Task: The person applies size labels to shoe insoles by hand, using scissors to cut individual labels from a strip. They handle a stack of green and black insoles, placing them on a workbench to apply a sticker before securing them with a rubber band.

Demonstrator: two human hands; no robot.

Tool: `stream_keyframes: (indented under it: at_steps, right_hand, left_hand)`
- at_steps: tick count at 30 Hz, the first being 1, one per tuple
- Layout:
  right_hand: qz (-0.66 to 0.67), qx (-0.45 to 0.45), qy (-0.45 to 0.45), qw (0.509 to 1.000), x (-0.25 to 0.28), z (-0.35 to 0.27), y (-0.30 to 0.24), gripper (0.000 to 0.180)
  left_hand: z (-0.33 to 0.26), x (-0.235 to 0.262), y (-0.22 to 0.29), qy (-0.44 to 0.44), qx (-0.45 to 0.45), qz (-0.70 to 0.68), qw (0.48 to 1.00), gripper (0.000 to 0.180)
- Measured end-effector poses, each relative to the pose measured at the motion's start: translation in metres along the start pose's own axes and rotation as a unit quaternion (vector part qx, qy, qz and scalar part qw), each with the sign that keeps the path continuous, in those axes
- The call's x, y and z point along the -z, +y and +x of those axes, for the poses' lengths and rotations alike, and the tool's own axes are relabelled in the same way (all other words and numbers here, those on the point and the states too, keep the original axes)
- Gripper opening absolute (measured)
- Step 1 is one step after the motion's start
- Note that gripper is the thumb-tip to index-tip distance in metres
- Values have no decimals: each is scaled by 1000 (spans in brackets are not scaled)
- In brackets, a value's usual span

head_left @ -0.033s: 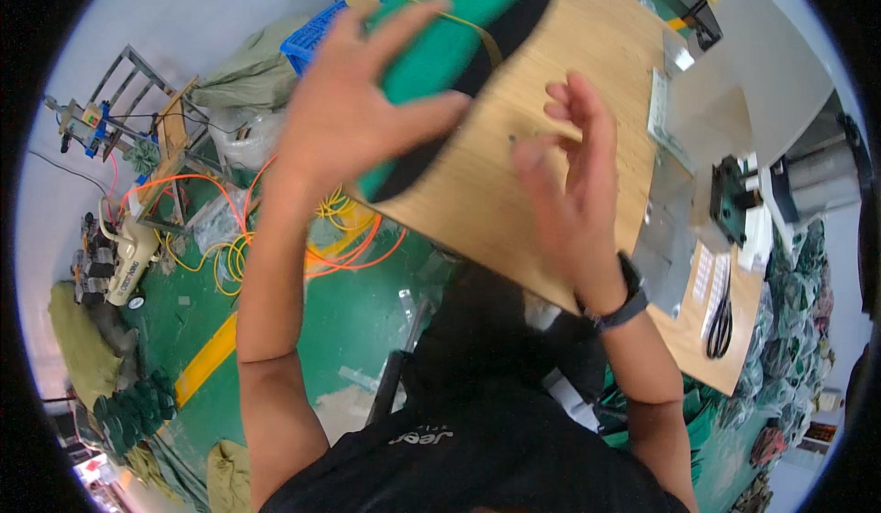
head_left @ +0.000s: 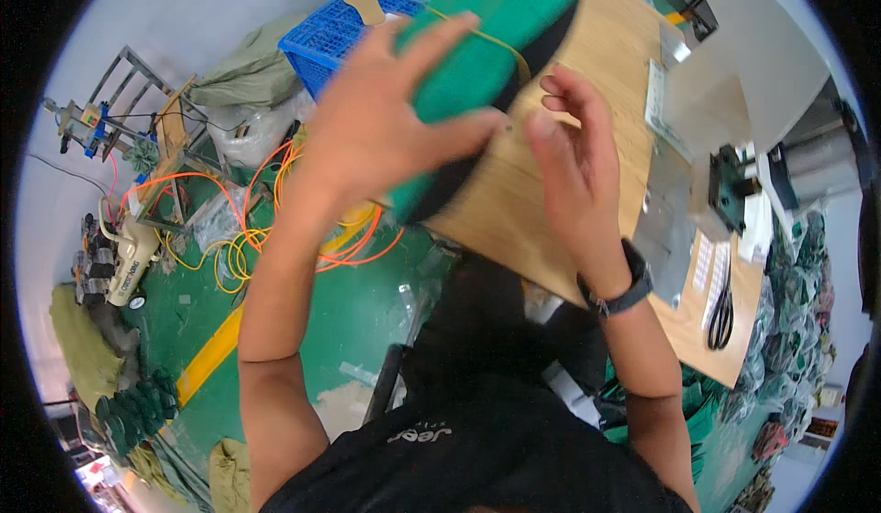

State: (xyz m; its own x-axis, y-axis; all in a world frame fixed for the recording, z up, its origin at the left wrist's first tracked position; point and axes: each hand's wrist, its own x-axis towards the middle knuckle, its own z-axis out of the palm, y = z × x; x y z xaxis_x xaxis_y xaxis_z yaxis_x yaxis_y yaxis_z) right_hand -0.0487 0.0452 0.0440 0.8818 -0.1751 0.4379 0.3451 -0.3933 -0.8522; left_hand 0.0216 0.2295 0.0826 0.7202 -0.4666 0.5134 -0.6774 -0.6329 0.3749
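A green and black bundle (head_left: 468,77) with a thin yellow band across it stands at the table's left edge; it is smeared by motion, and I cannot tell what it is made of. In front of it my left hand (head_left: 385,123) is open, thumb and fingers spread wide; whether the palm touches the bundle is hidden. My right hand (head_left: 583,169), a dark watch (head_left: 624,284) on its wrist, hovers over the wooden table (head_left: 523,228), right of the bundle. Its fingers are loosely bent, thumb apart, with nothing seen in them.
A flat tan insole-shaped piece (head_left: 364,5) lies at the blue crate (head_left: 312,54) behind my left hand. On the table's right are a machine with a pale cover (head_left: 752,63) and black-handled scissors (head_left: 720,320). Orange and yellow hoses (head_left: 229,256) coil on the floor at left.
The bundle and my left hand have shifted a little to the right. More of the tan piece and the blue crate shows. My right hand has moved slightly right.
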Motion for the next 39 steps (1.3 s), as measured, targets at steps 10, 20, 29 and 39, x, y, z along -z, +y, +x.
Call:
stream_keyframes:
  at_steps: [10,20,29,39]
  right_hand:
    - [-41,-82,0,996,40,-76,30,83]
    - [-130,-6,2,992,47,-84,50,103]
    - [8,-79,-58,995,73,-82,47,73]
    - [-206,46,-22,977,65,-68,35,56]
  left_hand:
    - [-47,-86,29,-51,52,-276,958,74]
    - [-44,-93,54,-64,52,-212,974,70]
    - [-42,-95,43,-57,61,-291,953,75]
    - [-28,-104,57,-89,51,-92,991,82]
